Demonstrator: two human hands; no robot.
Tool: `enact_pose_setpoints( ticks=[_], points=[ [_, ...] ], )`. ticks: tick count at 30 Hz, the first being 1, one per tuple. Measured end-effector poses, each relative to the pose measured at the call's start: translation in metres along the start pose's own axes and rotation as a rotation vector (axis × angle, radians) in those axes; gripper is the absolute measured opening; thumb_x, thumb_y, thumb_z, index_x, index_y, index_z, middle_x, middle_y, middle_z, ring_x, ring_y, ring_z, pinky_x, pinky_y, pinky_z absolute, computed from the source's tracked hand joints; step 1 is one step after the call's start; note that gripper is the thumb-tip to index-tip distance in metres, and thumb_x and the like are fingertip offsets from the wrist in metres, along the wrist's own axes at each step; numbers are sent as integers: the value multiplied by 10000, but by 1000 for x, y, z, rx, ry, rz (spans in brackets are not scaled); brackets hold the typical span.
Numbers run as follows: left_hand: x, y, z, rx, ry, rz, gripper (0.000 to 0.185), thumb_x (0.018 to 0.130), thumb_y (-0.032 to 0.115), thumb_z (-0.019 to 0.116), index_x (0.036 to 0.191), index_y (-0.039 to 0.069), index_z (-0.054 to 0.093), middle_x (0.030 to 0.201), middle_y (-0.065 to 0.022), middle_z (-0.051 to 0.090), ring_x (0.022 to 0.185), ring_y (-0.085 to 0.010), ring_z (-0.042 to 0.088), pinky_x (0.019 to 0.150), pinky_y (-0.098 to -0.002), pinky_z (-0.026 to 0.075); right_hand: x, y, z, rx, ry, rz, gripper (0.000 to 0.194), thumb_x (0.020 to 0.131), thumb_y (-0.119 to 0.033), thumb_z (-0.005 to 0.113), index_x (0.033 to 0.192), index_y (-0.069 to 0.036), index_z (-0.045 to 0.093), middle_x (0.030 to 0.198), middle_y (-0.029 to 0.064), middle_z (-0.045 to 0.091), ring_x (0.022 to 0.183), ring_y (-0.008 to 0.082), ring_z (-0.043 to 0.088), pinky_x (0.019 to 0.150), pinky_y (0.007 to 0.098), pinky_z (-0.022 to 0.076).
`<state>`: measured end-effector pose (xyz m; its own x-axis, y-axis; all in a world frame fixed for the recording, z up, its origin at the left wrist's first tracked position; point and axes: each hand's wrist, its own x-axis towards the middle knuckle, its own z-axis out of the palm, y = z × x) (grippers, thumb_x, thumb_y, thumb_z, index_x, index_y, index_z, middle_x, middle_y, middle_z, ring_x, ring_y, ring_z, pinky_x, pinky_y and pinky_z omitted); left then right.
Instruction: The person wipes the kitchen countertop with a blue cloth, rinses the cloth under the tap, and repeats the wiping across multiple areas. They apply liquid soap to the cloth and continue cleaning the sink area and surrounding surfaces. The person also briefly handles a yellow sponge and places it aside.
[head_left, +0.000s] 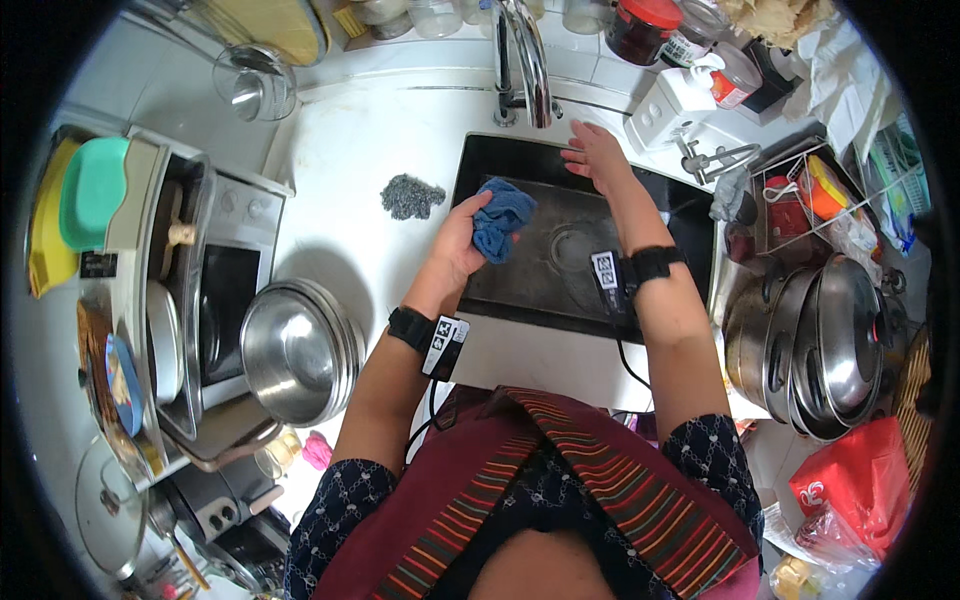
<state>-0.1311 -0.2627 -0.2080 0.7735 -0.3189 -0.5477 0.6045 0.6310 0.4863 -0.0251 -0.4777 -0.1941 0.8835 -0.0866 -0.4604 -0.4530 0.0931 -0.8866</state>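
Note:
My left hand (459, 232) grips a bunched blue cloth (504, 217) above the left rim of a black sink (517, 300). Empty, with its fingers apart, my right hand (598, 156) reaches over the sink's far side. Its fingertips are near the chrome faucet (536, 82), whose spout curves down above the sink's back edge; whether they touch it I cannot tell. The sink holds no dishes, and a round drain cover (577, 247) shows in its floor. On the white counter (360, 142), left of the sink, lies a grey scouring pad (412, 197).
Nested steel bowls (296, 352) stand left of the sink, by a white oven-like appliance (232, 202). Steel pots and lids (847, 337) crowd the right side. Behind the sink are a white pump bottle (671, 105), a small second tap (705, 161) and a red-lidded jar (641, 30).

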Motion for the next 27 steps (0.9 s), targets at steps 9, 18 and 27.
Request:
enact_pose_setpoints(
  ticks=[9, 18, 27],
  points=[
    [52, -4, -7, -220, -153, -74, 462, 935, 427, 448, 1209, 58, 503, 1114, -168, 602, 940, -332, 620, 709, -428, 543, 77, 6, 8, -525, -158, -351, 469, 946, -239, 458, 1338, 11, 397, 1059, 130, 597, 771, 189, 639, 572, 300, 532],
    [75, -22, 13, -209, -18, -64, 393, 925, 345, 450, 1162, 43, 535, 1083, -153, 615, 934, -327, 617, 738, -483, 525, 73, 12, -10, -270, -169, -267, 569, 928, -330, 508, 1388, -37, 347, 1118, 94, 593, 843, 171, 625, 653, 258, 482],
    [79, -50, -15, -4, 132, -116, 305, 871, 196, 456, 1033, -51, 531, 958, -170, 618, 852, -289, 634, 722, -413, 551, -6, 119, -6, -346, -275, -2, 541, 841, -301, 648, 1252, -24, 431, 1012, 150, 605, 788, 217, 626, 599, 322, 526]
  ],
)
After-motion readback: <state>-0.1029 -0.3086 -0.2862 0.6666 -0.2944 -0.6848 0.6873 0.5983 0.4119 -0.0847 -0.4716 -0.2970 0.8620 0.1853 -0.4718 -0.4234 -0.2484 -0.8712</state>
